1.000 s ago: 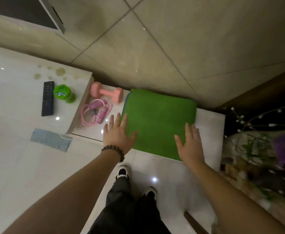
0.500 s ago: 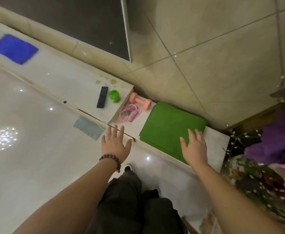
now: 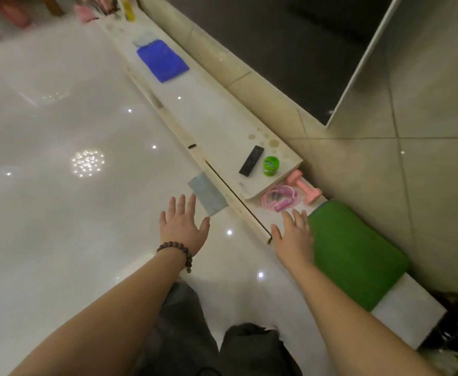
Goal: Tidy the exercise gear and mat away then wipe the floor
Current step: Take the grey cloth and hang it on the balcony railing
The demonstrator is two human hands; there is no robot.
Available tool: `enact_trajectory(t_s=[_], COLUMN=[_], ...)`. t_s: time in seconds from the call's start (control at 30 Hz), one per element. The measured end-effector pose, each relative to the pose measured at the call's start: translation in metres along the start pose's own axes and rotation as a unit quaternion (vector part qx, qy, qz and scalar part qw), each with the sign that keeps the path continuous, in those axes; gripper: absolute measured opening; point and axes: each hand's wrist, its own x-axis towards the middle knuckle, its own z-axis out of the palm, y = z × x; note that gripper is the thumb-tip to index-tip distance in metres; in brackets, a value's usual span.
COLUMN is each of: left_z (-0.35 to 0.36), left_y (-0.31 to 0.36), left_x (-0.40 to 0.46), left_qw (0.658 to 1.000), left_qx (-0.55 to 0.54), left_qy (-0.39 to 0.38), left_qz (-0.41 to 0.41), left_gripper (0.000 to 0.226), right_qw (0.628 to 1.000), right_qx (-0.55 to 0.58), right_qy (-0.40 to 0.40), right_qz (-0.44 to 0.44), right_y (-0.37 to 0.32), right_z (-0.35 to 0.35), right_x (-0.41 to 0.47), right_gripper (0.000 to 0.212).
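The folded green mat point(image 3: 355, 256) lies on the low white ledge point(image 3: 217, 123) against the tiled wall at the right. Beyond it sit a pink dumbbell point(image 3: 305, 187) and a pink skipping rope point(image 3: 279, 199). A grey cloth point(image 3: 207, 196) lies flat on the glossy floor beside the ledge, and a blue cloth point(image 3: 162, 61) lies farther along the ledge. My left hand point(image 3: 183, 223), fingers spread and holding nothing, hovers just short of the grey cloth. My right hand point(image 3: 294, 236) is spread over the ledge's edge beside the mat, gripping nothing.
A black remote point(image 3: 251, 164) and a green tub point(image 3: 271, 165) stand on the raised part of the ledge. A dark screen point(image 3: 290, 50) fills the wall above. Plants show at the lower right corner, chair legs at the far left. White floor point(image 3: 59, 213) stretches left.
Both hands have come off the green mat. The view has swung left, and my left hand has shifted left over the floor toward the grey cloth.
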Motion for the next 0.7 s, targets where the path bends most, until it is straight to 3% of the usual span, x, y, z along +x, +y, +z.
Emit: enact_trajectory(t_s=[0.33,0.7], left_z=[-0.019,-0.039], left_y=[-0.139,-0.291], left_x=[0.108,0.275], left_qw=[0.999,0.995], left_qx=[-0.029,-0.027], left_qy=[-0.016,-0.098], left_qz=[-0.042,-0.008], left_gripper=[0.07,0.07], right_qw=[0.996,0.998], right_qx=[-0.007,-0.005], right_qy=[-0.025,-0.057], right_qz=[-0.086,-0.007], right_y=[-0.172,-0.338], right_z=[0.076,0.182], right_x=[0.088,0.188], right_gripper=[0.051,0.05])
